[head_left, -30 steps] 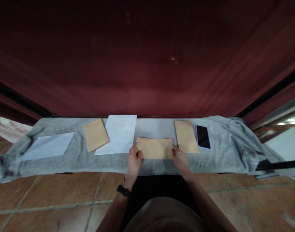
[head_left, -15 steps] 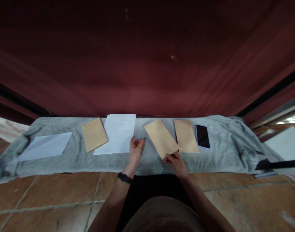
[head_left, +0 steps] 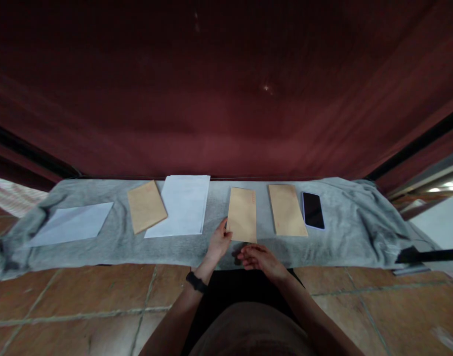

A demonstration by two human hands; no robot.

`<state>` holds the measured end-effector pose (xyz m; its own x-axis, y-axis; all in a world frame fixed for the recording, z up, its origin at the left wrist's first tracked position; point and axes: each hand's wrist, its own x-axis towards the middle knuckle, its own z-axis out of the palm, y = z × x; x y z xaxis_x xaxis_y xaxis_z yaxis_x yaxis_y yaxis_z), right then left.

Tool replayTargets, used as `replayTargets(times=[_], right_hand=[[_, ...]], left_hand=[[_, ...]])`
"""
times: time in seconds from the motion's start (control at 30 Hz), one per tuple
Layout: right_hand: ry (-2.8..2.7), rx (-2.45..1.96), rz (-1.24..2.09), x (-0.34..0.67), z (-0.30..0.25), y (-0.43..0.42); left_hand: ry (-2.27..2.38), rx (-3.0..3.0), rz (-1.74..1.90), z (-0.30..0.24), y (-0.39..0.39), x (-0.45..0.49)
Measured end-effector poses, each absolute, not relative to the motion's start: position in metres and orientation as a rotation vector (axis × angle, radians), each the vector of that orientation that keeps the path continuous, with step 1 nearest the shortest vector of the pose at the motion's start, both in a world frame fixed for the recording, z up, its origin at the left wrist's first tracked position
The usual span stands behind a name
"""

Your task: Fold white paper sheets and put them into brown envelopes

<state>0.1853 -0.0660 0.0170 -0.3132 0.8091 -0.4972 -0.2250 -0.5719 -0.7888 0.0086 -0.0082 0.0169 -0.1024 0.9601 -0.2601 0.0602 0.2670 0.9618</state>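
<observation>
A brown envelope lies upright on the grey cloth just in front of me. My left hand, with a black band on the wrist, has its fingers stretched out and touches the envelope's lower left corner. My right hand hovers just below the envelope's bottom edge, fingers loosely extended to the left and holding nothing. A second brown envelope lies to the right, next to a dark phone.
On the cloth to the left lie a white sheet, a third brown envelope and a white envelope. A dark red curtain hangs behind. A tiled floor lies below, and a black bar sticks out at right.
The middle envelope, first held flat and crosswise by both hands, was turned and now lies upright beside the right envelope. My right hand let go of it and drew back.
</observation>
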Motion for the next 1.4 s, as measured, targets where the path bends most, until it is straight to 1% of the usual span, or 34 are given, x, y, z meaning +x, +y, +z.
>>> replayTargets(times=[0.07, 0.2, 0.27, 0.37, 0.5, 0.63, 0.77, 0.97, 1.17, 1.4], right_hand=[[-0.970, -1.263, 1.787, 0.193, 0.017, -0.063], [-1.510, -1.359, 1.085, 0.206, 0.017, -0.042], [-1.829, -1.323, 0.833, 0.209, 0.015, -0.027], [-2.211, -1.288, 0.587, 0.208, 0.009, -0.007], [-2.469, -1.318, 0.377, 0.201, -0.006, 0.018], [-2.518, -1.364, 0.249, 0.195, -0.014, 0.047], [-2.509, -1.436, 0.197, 0.191, -0.015, 0.080], [-2.471, -1.515, 0.160, 0.187, -0.018, 0.115], [-2.460, -1.569, 0.155, 0.185, -0.021, 0.126], [-2.580, -1.372, 0.260, 0.183, -0.016, 0.118]], left_hand=[[1.526, 1.105, 1.068, 0.018, -0.009, 0.002], [1.628, 1.317, 1.123, 0.017, -0.025, 0.007], [1.717, 1.541, 1.068, 0.014, -0.035, 0.012], [1.790, 1.961, 0.918, 0.007, -0.046, 0.014], [1.484, 2.424, 0.661, 0.000, -0.052, 0.010], [1.278, 2.614, 0.424, 0.005, -0.053, 0.006], [1.186, 2.719, 0.321, 0.014, -0.050, 0.005], [1.085, 2.733, 0.307, 0.020, -0.045, 0.001], [1.054, 2.708, 0.298, 0.021, -0.045, 0.000], [1.047, 2.701, 0.329, 0.018, -0.045, 0.000]])
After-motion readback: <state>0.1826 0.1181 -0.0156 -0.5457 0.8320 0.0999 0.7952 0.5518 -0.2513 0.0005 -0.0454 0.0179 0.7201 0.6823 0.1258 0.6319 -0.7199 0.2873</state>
